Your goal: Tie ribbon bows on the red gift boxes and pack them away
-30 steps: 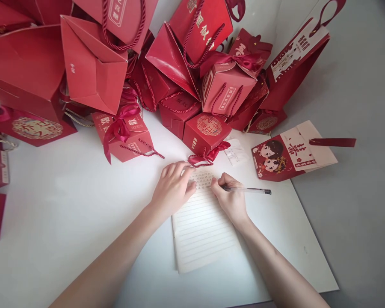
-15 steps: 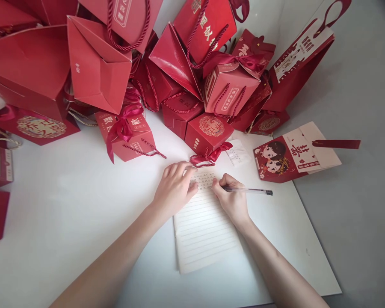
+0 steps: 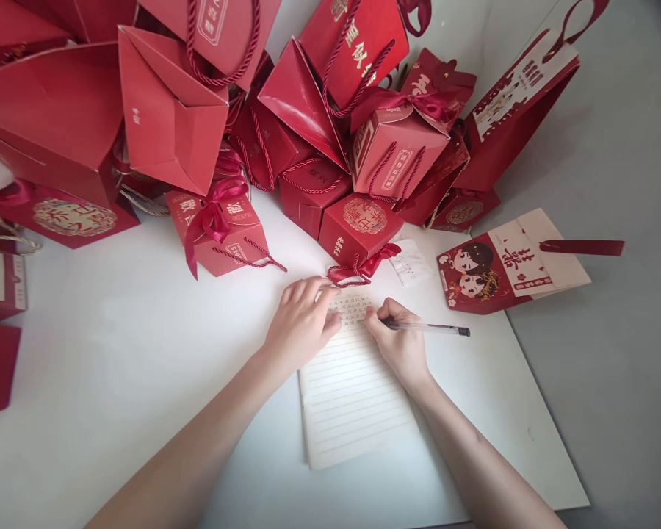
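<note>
A lined notepad (image 3: pixel 358 411) lies on the white table, with several rows of small handwriting across its upper part. My left hand (image 3: pixel 302 322) rests over the pad's upper left edge, fingers stretched out and thumb on the paper, holding nothing. In my right hand (image 3: pixel 401 344) is a pen (image 3: pixel 438 328), pinched between thumb and fingers, its dark-capped end pointing right. The pen's tip is close to the last written row; whether it touches the paper I cannot tell.
Red gift boxes (image 3: pixel 358 224) with ribbons and cord handles crowd the table's back and left. A box with two cartoon faces (image 3: pixel 490 272) stands at the right edge. A crumpled white paper (image 3: pixel 413 261) lies behind the pad. The white table (image 3: pixel 143 367) ends at the right.
The whole view has shifted very slightly. Both hands keep nearly the same place on the notepad, and the pen is still in my right hand.
</note>
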A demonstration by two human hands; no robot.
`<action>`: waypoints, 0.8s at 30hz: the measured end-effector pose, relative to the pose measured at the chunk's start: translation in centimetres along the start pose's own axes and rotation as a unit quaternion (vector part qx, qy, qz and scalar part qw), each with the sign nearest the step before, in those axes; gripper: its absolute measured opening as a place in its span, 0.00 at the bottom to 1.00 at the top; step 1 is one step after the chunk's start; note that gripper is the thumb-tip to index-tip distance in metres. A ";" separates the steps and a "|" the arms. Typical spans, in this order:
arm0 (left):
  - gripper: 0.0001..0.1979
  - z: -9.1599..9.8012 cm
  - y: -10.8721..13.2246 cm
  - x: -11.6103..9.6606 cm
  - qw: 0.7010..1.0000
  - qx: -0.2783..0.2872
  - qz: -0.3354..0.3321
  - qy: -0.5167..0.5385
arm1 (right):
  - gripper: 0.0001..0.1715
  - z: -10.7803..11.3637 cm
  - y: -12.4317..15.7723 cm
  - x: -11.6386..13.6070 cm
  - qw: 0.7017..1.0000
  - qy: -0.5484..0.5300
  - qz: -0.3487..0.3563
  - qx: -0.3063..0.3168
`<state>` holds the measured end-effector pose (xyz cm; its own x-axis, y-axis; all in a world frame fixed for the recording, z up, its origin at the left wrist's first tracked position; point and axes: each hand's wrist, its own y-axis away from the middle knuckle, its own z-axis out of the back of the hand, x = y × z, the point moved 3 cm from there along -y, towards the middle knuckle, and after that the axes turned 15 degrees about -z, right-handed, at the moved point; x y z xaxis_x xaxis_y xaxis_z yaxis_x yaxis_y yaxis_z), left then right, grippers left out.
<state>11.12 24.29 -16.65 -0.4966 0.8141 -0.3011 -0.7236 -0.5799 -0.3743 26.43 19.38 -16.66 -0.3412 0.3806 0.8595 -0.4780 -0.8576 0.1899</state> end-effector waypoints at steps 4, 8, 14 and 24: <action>0.13 0.0 0.0 0.0 1.000 0.003 0.001 0.003 | 0.21 -0.1 0.0 -0.1 1.000 -0.004 -0.001 0.001; 0.13 0.0 0.0 -0.1 1.000 0.001 0.000 0.003 | 0.20 -0.1 0.0 -0.1 1.000 -0.006 0.002 0.003; 0.13 -0.1 -0.1 0.0 1.000 -0.002 0.002 0.003 | 0.20 -0.1 0.1 0.1 1.000 -0.002 0.005 0.001; 0.13 0.0 -0.1 0.0 1.000 0.000 0.005 0.007 | 0.21 -0.1 0.0 0.0 1.000 0.018 0.015 -0.004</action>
<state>11.16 24.33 -16.63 -0.4971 0.8081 -0.3160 -0.7188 -0.5875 -0.3717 26.33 19.46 -16.72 -0.3847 0.3671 0.8469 -0.4727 -0.8664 0.1608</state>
